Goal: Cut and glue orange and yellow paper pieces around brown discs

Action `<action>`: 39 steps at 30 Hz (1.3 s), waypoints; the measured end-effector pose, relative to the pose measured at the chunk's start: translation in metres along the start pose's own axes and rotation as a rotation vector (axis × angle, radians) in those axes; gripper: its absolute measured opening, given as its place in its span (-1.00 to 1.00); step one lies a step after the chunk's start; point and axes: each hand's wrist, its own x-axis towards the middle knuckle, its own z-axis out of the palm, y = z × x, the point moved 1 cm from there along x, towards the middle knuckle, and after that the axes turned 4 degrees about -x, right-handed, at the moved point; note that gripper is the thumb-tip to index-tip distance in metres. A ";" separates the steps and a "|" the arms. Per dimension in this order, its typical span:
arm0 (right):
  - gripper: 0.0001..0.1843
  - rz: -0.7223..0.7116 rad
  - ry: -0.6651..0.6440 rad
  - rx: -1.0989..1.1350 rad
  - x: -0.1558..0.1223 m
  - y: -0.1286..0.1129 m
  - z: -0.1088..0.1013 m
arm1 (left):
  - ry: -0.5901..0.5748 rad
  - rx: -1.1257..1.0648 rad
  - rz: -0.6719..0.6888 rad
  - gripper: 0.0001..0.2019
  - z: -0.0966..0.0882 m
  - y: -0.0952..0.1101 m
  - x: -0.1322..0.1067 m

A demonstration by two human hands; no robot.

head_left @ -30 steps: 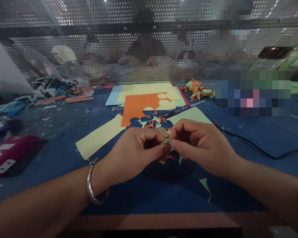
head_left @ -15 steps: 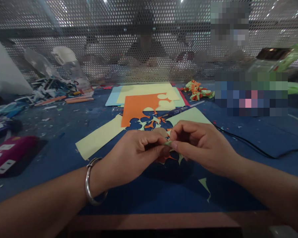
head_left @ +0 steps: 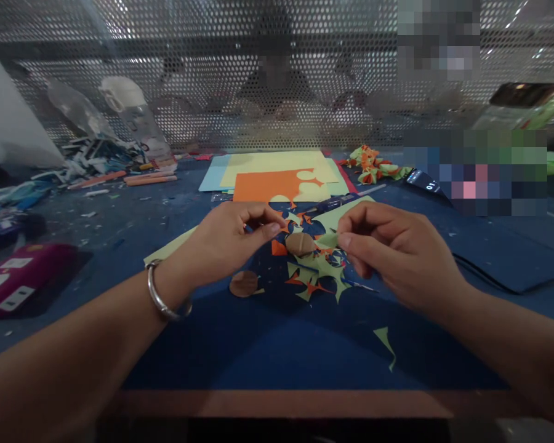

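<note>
My right hand (head_left: 388,246) pinches a small folded piece of light green paper (head_left: 327,240) between thumb and fingertips, above the paper scraps. Across from it, my left hand (head_left: 235,237) hovers apart, thumb and index finger bent with nothing visible between them; a silver bangle circles that wrist. Between the hands lies a brown disc (head_left: 299,244), with a second brown disc (head_left: 244,283) below my left hand. Green and orange scraps (head_left: 311,283) with curved cut edges are strewn beside them. An orange sheet (head_left: 265,186) with round cut-outs rests behind.
Yellow sheets (head_left: 277,161) are stacked at the back, with a dark pen-like tool (head_left: 335,203) in front. Crumpled orange-green paper pieces (head_left: 372,166) sit back right, near a phone (head_left: 427,184). A black cable (head_left: 484,280) runs right. Left are a bottle (head_left: 143,129) and a magenta object (head_left: 32,277).
My hands have drawn apart. The left has let go of the green paper and moved left and up; the right keeps it, uncovering the brown discs and scraps.
</note>
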 end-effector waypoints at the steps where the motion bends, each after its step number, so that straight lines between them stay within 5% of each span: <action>1: -0.89 0.008 0.005 0.005 0.000 0.000 0.000 | -0.015 0.063 0.002 -0.80 -0.002 -0.003 0.002; 8: -0.87 -0.007 -0.019 -0.042 0.001 0.003 0.001 | -0.138 0.235 0.007 -0.67 0.005 -0.007 0.000; 19: -0.87 -0.013 -0.036 -0.082 0.002 0.002 0.002 | -0.231 0.159 0.034 -0.69 0.000 -0.010 0.002; 30: -0.88 -0.045 -0.016 -0.103 0.003 0.000 0.002 | -0.029 0.012 0.053 -0.92 -0.005 -0.006 0.001; 39: -0.91 -0.173 0.067 -0.244 -0.003 -0.001 0.004 | 0.034 -0.191 0.095 -0.96 0.019 0.012 -0.013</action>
